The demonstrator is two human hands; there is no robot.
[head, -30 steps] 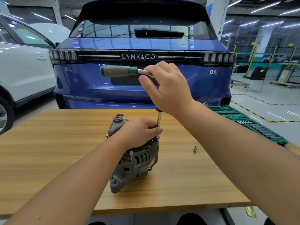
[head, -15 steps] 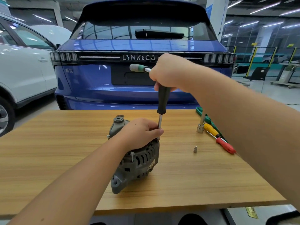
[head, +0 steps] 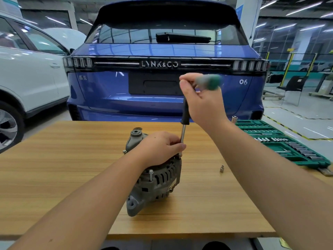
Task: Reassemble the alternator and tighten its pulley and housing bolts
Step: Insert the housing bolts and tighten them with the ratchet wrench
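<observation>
Swung round since half a second ago, the green crossbar handle (head: 209, 82) now points right, blurred, with the right hand (head: 201, 103) gripping it from below. Its black-sleeved shaft (head: 184, 123) stands near upright, tip down at the upper rim of the alternator (head: 158, 179). That grey housing lies on the wooden table (head: 54, 177), long axis running from the near mounting lug to the far end cap. Left hand (head: 160, 147) clasps the alternator's top, fingertips steadying the shaft. A loose socket (head: 222, 168) and green socket case (head: 281, 141) sit to the right.
</observation>
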